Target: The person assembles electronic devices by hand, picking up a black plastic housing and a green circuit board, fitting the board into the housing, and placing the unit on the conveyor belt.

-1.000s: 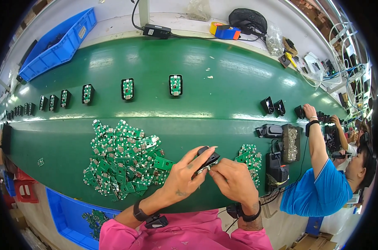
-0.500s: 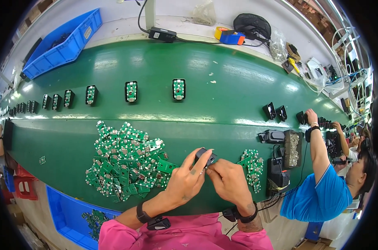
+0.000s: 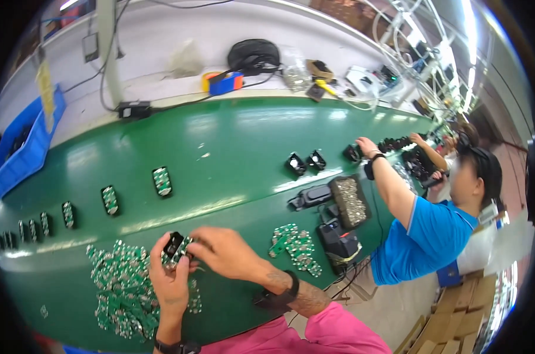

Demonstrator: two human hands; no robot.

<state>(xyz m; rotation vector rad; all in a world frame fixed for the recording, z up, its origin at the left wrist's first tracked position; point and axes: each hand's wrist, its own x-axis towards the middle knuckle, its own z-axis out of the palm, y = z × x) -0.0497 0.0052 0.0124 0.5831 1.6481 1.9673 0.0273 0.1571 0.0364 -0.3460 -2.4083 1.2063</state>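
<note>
My left hand (image 3: 172, 283) is closed around a small black plastic housing (image 3: 172, 242), its open side facing up. Against that housing, my right hand (image 3: 225, 251) pinches a small green circuit board (image 3: 184, 249) between thumb and fingers. The board is tilted at the housing's right side; how far it sits inside is hard to tell. Just beside and below my left hand lies a loose heap of green circuit boards (image 3: 123, 283). To the right of my right arm is a smaller pile of boards (image 3: 294, 248).
Black housings holding boards (image 3: 162, 181) stand in a row leftward. Two black housings (image 3: 296, 164) stand farther right, near a tray of small metal parts (image 3: 350, 202) and a black device (image 3: 338, 241). A co-worker in blue (image 3: 427, 236) reaches across. A blue bin (image 3: 28, 141) is far left.
My view has swung to the right and tilted. The housing has been turned so its open side shows, and a green board is now visible in my right fingers beside it.
</note>
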